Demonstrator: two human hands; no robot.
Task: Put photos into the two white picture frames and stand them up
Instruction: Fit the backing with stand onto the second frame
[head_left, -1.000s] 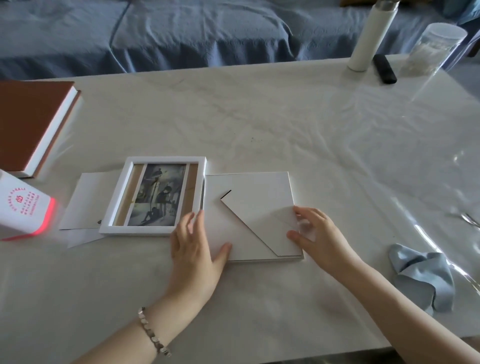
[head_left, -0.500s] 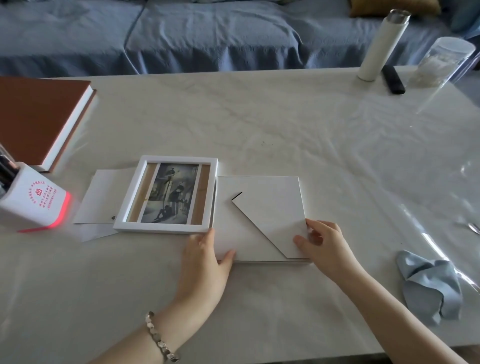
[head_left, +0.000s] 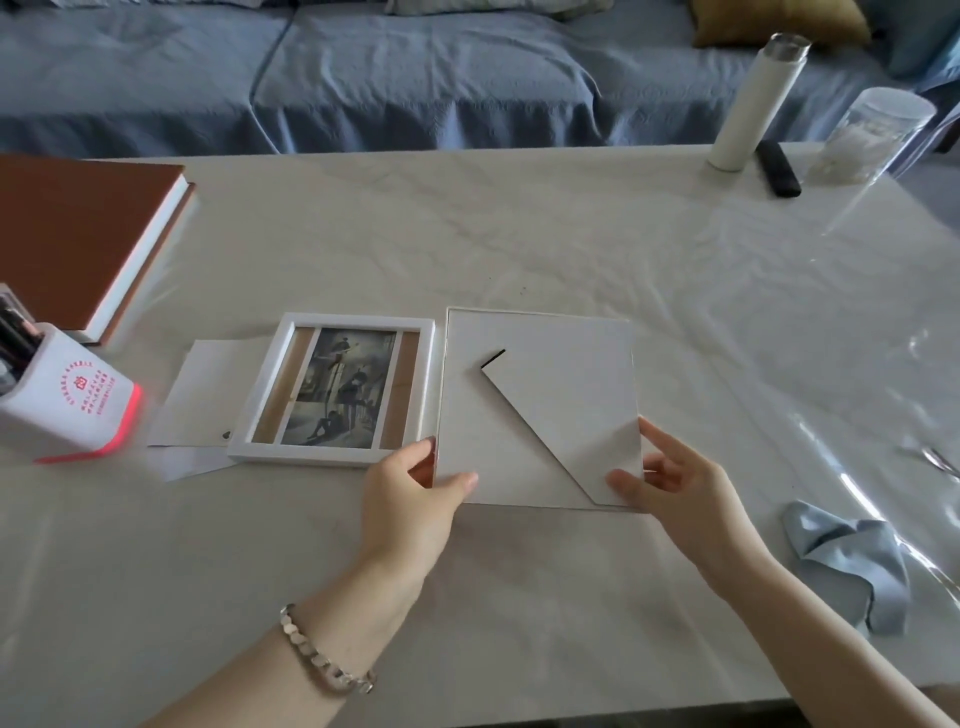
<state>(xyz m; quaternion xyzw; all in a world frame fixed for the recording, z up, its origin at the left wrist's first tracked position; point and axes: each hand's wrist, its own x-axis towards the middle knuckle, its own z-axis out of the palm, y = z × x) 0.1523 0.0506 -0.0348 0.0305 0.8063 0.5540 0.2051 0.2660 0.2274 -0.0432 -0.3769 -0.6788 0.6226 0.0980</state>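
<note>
Thumb and curled fingers of the left hand (head_left: 410, 499) pinch the near-left corner of the right frame (head_left: 519, 467), thumb on top, fingers beneath. The right hand (head_left: 670, 493) pinches the near-right corner, thumb on the stand flap (head_left: 571, 426), fingers curled behind the edge. This frame is back-up at mid-table (head_left: 519, 234). Just beside it, the left frame (head_left: 358, 321) lies flat on paper sheets (head_left: 208, 395), a black-and-white photo (head_left: 343, 387) showing in it. A pen holder (head_left: 67, 405) and book (head_left: 67, 228) sit far left. A bottle (head_left: 753, 104), remote (head_left: 777, 169) and jar (head_left: 872, 135) occupy the far right corner. A blue cloth (head_left: 852, 561) lies near the right forearm.
</note>
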